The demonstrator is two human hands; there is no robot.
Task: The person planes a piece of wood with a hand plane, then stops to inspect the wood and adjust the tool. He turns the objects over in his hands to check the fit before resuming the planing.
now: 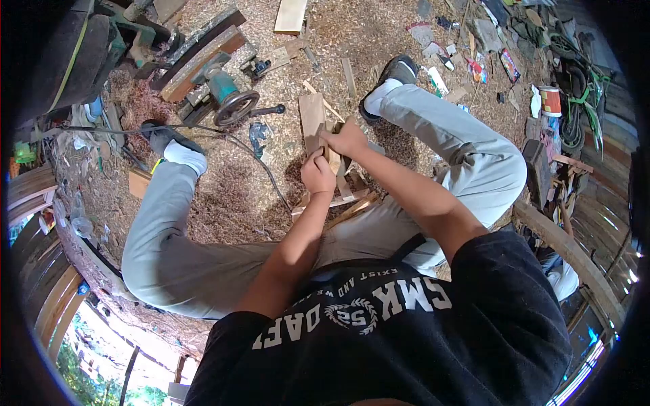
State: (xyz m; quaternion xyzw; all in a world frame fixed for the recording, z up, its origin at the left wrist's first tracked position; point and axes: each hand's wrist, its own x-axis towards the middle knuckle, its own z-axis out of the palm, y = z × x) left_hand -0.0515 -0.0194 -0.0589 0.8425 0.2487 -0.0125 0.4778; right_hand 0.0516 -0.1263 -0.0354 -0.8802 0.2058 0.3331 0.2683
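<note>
My left hand (318, 173) is closed around the lower end of a small brown piece of wood (333, 161) between my spread legs. From the right, my right hand (346, 140) grips the upper part of the same piece, its fingers wrapped over it. The hands hide much of its shape. Just beyond them lies a flat, pale wooden board (312, 116), which reaches away from me over the shavings. Close below my hands is a low wooden frame of strips (344, 199), partly hidden by my left forearm.
A machine with a handwheel (236, 108) and wooden beams stands at the left front. A dark cable (254, 154) runs across the shavings-covered floor toward my left hand. Another board (290, 16) lies farther off. A red and white bucket (550, 101) and scraps are at the right.
</note>
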